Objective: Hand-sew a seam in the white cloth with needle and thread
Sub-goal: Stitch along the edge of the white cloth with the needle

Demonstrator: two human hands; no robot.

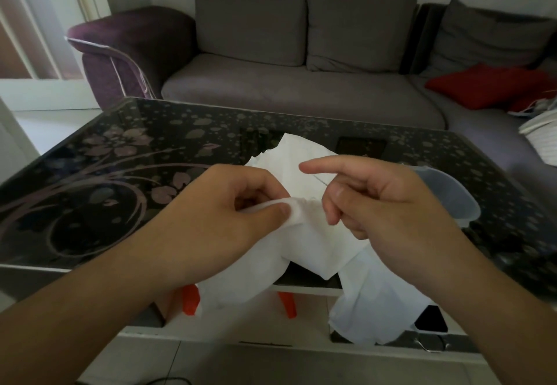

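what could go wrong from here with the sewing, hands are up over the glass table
1. The left hand pinches only a small bunched fold of the white cloth; a firm tug on the thin thread might pucker the seam or pull the fold free.
2. No needle is visible near the right hand, so a prick is possible.
3. Much of the cloth hangs over the edge of the dark floral glass table and could drag the work down.

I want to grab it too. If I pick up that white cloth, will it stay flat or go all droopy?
Probably droopy: the white cloth bunches where the left hand pinches it and hangs limp over the table edge. It looks thin, so likely light.
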